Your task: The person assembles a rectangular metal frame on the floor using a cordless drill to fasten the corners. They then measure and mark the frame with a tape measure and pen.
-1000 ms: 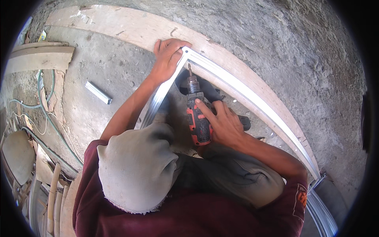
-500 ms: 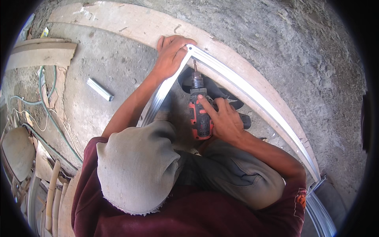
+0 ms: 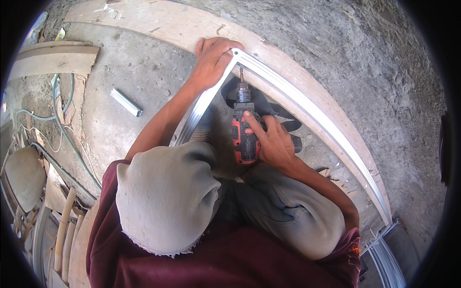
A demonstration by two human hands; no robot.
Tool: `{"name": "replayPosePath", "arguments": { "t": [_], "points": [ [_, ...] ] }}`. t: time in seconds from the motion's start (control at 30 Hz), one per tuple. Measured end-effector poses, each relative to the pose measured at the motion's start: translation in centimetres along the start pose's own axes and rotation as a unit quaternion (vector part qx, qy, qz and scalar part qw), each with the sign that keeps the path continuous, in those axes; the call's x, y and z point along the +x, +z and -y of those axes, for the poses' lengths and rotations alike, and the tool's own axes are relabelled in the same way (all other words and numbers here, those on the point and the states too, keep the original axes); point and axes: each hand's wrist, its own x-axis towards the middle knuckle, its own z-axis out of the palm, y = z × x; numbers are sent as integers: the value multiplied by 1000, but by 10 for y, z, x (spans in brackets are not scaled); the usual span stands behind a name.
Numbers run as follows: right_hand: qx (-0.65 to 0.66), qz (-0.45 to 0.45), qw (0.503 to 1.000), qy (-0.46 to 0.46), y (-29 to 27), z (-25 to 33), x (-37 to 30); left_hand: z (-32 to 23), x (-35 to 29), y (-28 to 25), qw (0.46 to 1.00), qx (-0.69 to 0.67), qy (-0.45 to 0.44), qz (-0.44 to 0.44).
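Head view: right hand [image 3: 277, 145] is wrapped round the drill [image 3: 245, 141], which sits on the body side of the frame corner [image 3: 236, 57], long axis aimed pretty much straight at it. Can't tell if the bit [image 3: 241, 75] touches. Left hand [image 3: 211, 63] is closer, clamped on that corner. Metal offcut [image 3: 126, 102] lies well left of it.

No lettering is readable. Left of your right fingers [image 3: 254, 125], the black-and-red drill [image 3: 245, 137] bears markings [image 3: 248, 146] too small to read; below those fingers, rightward, your maroon sleeve [image 3: 343, 248] shows blurred orange print [image 3: 356, 251].
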Motion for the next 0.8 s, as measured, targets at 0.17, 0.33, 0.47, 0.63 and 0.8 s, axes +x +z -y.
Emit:
{"name": "replayPosePath", "arguments": {
  "t": [0.17,0.33,0.47,0.63,0.8],
  "points": [
    [21,25,999,19,8,-1,0,2,0,1,1000,7,6,0],
    [8,-27,1000,-2,16,-5,1,2,0,2,1000,5,6,1],
    [12,-30,999,3,18,-4,3,4,0,3,1000,10,6,2],
    [13,-35,999,3,25,-1,3,5,0,2,1000,12,15,-3],
    [15,-65,998,16,31,10,7,5,-1,5,999,26,18,-13]
  ]
}}
